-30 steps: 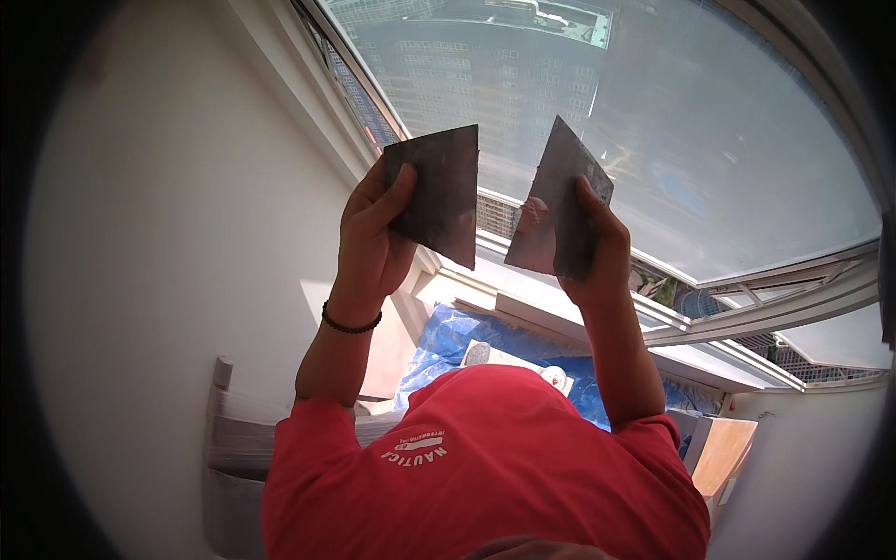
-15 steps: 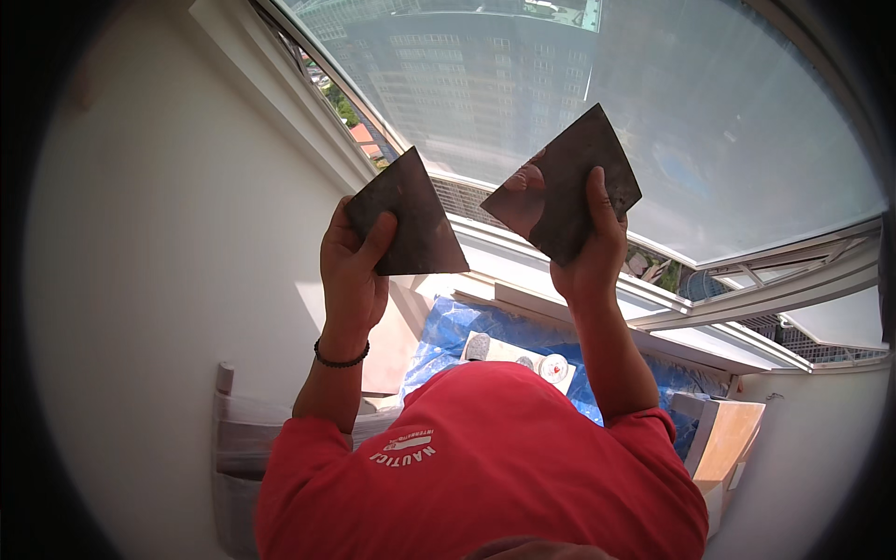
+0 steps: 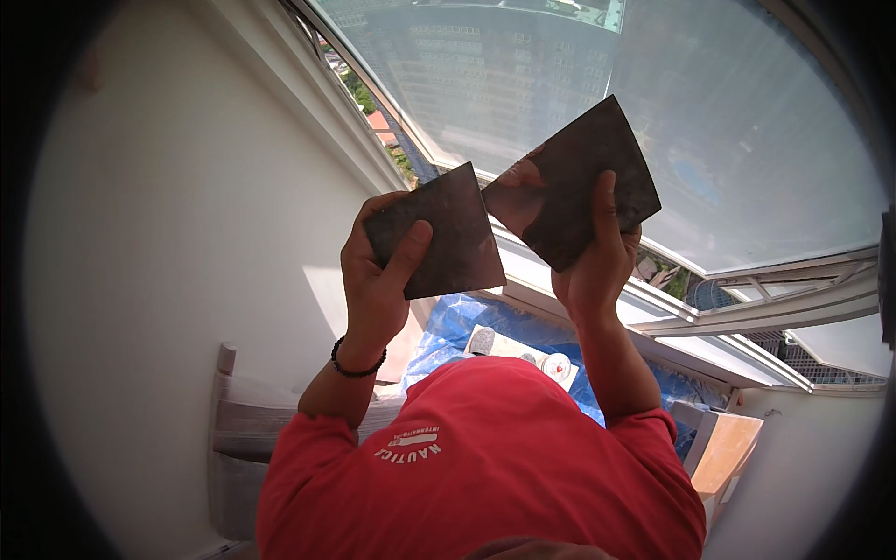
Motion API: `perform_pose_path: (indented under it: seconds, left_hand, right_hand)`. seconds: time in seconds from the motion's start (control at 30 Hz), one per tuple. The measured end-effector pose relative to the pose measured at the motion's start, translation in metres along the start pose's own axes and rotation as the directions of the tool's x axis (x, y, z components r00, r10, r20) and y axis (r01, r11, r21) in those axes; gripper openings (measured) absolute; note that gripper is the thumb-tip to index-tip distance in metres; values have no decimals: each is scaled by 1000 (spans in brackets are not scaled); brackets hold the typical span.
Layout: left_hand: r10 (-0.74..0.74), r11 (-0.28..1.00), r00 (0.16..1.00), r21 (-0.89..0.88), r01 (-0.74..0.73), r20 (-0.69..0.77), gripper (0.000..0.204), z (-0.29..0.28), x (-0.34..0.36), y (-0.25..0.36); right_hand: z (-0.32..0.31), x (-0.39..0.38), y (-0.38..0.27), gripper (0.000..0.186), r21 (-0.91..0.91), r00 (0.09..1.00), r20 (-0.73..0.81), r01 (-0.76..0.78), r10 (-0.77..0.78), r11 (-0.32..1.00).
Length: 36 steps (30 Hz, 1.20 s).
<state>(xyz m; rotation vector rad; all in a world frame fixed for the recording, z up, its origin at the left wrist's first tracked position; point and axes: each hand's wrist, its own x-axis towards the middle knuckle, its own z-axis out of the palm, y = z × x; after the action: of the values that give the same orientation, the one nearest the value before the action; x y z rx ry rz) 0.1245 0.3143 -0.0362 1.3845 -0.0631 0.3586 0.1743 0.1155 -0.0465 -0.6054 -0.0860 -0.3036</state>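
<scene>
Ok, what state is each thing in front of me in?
Left dark plate: raised, tilted, gripped by the left hand
Right dark plate: raised, tilted, gripped by the right hand
Blue sheet: spread, wrinkled
Bracelet: worn
Furniture at left: plastic-wrapped
Window: open or shut unclear

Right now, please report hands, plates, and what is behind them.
Left hand gripping left plate. Right hand gripping right plate. Plates meet in view, contact unclear. Window beyond both.
</scene>
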Motion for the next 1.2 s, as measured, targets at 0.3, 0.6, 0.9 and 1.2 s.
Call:
perform_pose_path:
  seconds: [0.3, 0.6, 0.9, 1.2]
  left_hand:
    - [-16, 996, 993, -85, 6, -117, 37, 16, 12, -3]
    - [744, 501, 490, 107, -859, 455, 25, 16, 3, 18]
    - [466, 345, 609, 502, -793, 642, 53, 1, 11, -31]
    - [411, 225, 774, 769, -598, 482, 58, -29, -5, -29]
  right_hand:
    - [5, -23, -8, 31, -740, 895, 334, 56, 295, 670]
    - [-9, -20, -14, 37, 77, 795, 81, -607, 602, 791]
    - [-42, -3, -8, 39, 211, 855, 134, -519, 501, 829]
    - [-39, 0, -4, 29, -166, 982, -62, -186, 178, 968]
